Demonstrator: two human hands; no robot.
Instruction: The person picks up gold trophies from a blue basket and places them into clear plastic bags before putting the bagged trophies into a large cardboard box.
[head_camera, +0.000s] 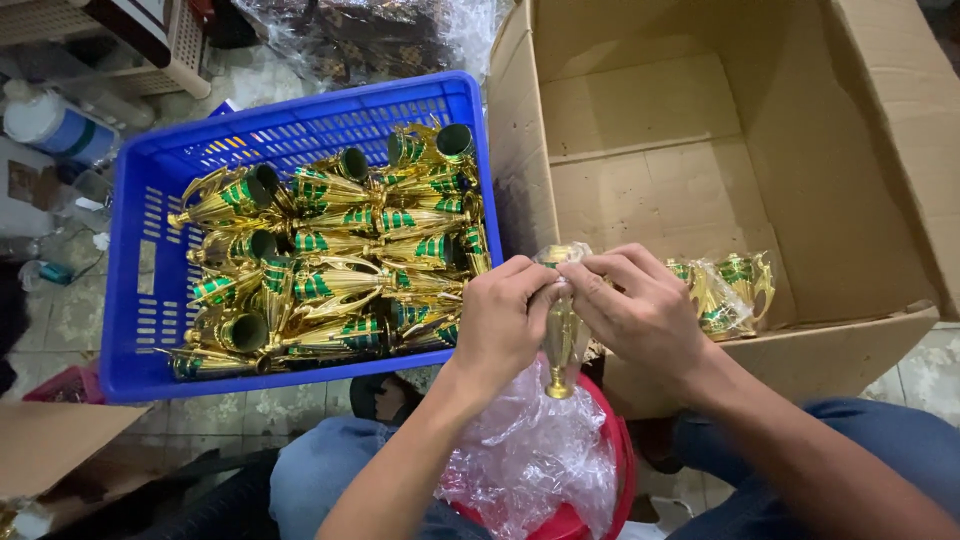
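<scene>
Trophy cup (562, 345), gold, hangs below both sets of fingertips. Left hand (497, 325) and right hand (640, 310) pinch its clear bag (562, 256) together; best keep grip high, pull evenly.

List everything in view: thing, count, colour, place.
trophy cup: one, gold, in clear wrap, held in both hands at centre
crate: one, blue, left, piled with gold-and-green trophy cups, too many to count
cardboard box: one, brown, right, open
wrapped cups: about two, gold and green, inside the box
plastic bags: clear, heaped on a red bowl on the lap
left hand: on the wrap
right hand: on the wrap
</scene>
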